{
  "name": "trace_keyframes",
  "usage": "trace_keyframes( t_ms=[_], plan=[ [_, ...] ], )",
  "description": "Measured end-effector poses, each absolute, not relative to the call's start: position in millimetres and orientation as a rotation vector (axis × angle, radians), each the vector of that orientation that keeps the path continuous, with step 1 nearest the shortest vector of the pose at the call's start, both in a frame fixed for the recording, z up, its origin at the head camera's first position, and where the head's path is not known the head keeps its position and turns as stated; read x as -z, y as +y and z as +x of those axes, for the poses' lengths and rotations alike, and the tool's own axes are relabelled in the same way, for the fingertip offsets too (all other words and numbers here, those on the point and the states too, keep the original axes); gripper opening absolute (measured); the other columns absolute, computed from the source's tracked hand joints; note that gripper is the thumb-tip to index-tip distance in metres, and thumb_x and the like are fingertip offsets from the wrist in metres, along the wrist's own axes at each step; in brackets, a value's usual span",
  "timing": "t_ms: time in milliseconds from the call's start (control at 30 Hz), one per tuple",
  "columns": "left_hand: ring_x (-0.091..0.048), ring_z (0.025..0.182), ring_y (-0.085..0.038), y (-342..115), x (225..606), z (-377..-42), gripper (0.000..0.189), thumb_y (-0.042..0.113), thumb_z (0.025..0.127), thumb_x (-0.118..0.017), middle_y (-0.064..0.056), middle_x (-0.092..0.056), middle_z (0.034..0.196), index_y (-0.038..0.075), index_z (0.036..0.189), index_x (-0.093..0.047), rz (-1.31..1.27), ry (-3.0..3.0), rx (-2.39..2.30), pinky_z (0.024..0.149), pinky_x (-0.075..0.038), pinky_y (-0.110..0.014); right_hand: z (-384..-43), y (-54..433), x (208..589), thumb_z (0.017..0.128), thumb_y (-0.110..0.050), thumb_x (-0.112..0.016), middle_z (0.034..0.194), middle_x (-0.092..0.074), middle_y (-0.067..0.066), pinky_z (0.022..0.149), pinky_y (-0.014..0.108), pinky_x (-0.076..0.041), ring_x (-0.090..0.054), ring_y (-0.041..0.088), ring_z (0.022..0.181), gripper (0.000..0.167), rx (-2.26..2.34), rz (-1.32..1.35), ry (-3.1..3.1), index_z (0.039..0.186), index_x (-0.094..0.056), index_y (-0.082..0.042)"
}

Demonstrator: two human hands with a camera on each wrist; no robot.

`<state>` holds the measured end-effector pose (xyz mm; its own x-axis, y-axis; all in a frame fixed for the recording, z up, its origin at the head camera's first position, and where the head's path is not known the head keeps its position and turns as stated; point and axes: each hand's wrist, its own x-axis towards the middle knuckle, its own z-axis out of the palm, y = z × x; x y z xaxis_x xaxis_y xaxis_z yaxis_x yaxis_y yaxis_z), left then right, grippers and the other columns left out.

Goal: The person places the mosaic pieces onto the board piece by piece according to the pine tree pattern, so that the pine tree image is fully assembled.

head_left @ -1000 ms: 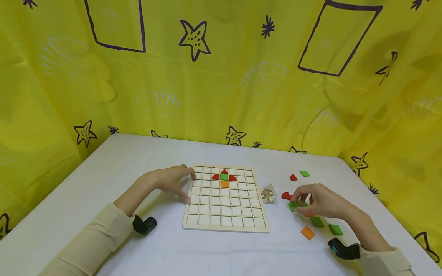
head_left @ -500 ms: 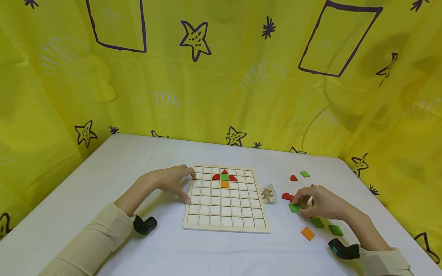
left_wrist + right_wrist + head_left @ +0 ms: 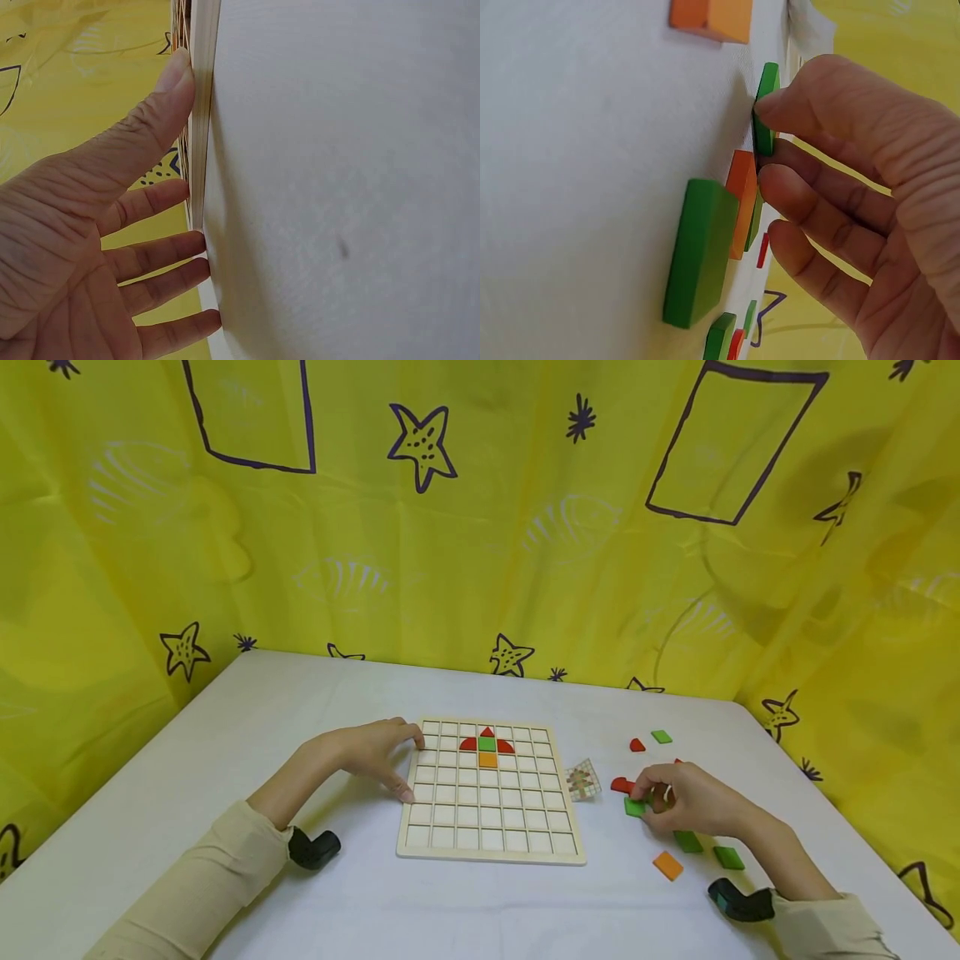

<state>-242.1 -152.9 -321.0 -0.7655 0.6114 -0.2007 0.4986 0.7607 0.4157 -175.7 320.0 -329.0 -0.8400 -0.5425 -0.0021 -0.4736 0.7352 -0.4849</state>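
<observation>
Lower centre of the head view, flat on a white-covered desk (image 3: 300, 710): one pale wooden board (image 3: 480, 820), divided into a grid of cells. Set in its upper rows: one red triangle (image 3: 487, 732); one green square (image 3: 487, 744) just below it in the frame; one red rounded piece at each side, left (image 3: 468, 744) and right (image 3: 506, 747); one orange square (image 3: 488, 760) under the green. Left hand (image 3: 371, 753), lower left of centre: thumb and fingers spread wide, touching the board's left edge; in the left wrist view the thumb lies against the wooden rim. Right hand (image 3: 693, 797), lower right: thumb and forefinger close together, pinching one green piece (image 3: 634, 807); in the right wrist view the thumb covers part of it. Loose on the desk around that hand: a small red piece (image 3: 637, 745) and a far green piece (image 3: 662, 737), above it in the frame; a long red piece (image 3: 620, 785), just left of the fingertips; two lower green pieces (image 3: 728, 857) and one loose orange piece (image 3: 667, 865), below. Second orange piece (image 3: 740, 202): centre of the right wrist view, near the fingers. One printed card (image 3: 582, 780), just beside the board's right edge. Two beige sleeves (image 3: 195, 885), a black device (image 3: 313, 849) at each cuff. Background: one yellow curtain (image 3: 480, 552), purple stars drawn upon it.
</observation>
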Motion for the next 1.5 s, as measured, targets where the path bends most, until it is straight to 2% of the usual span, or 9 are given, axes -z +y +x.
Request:
trace_keyframes(
  t_ms=[233,533,900,1167,1500],
  plan=[
    [-0.052,0.125,-0.029,-153.9,321.5,-242.5,0.072,0.042,0.076,-0.091,-0.014,-0.054,0.135,0.012,0.130,-0.055,0.861,2.631,-0.499,0.111,-0.041,-0.052,-173.1,317.5,325.1,0.077,-0.009,-0.085,0.086,-0.063,-0.009,0.067,0.024,-0.049,-0.057,0.008,0.077,0.028,0.711,-0.814,2.841,0.099,-0.068,-0.015],
    [-0.052,0.124,-0.029,-154.1,320.7,-242.8,0.071,0.042,0.076,-0.090,-0.014,-0.054,0.135,0.011,0.130,-0.055,0.881,2.628,-0.490,0.110,-0.042,-0.051,-173.4,317.0,314.5,0.075,-0.005,-0.085,0.095,-0.067,-0.013,0.077,0.030,-0.054,-0.060,0.008,0.085,0.033,0.702,-0.922,2.890,0.103,-0.069,-0.015],
    [-0.053,0.122,-0.028,-154.3,323.4,-243.9,0.071,0.042,0.076,-0.091,-0.013,-0.054,0.135,0.013,0.129,-0.055,0.863,2.632,-0.492,0.109,-0.043,-0.051,-179.2,297.8,302.7,0.080,-0.002,-0.083,0.096,-0.069,-0.012,0.074,0.031,-0.055,-0.065,0.015,0.084,0.029,0.723,-1.069,2.901,0.101,-0.069,-0.016],
    [-0.052,0.123,-0.028,-154.2,325.6,-245.9,0.071,0.042,0.075,-0.091,-0.013,-0.054,0.135,0.013,0.129,-0.055,0.870,2.638,-0.490,0.110,-0.042,-0.051,-187.5,276.4,295.4,0.082,-0.005,-0.081,0.097,-0.069,-0.012,0.077,0.033,-0.056,-0.065,0.016,0.087,0.027,0.698,-1.059,2.883,0.103,-0.069,-0.018],
    [-0.052,0.125,-0.029,-154.1,324.1,-245.1,0.071,0.043,0.075,-0.091,-0.012,-0.054,0.134,0.013,0.129,-0.055,0.876,2.637,-0.490,0.110,-0.042,-0.052,-200.9,245.4,291.3,0.081,-0.003,-0.079,0.097,-0.069,-0.011,0.074,0.034,-0.056,-0.064,0.016,0.088,0.028,0.691,-1.171,2.855,0.103,-0.069,-0.017]
  ],
)
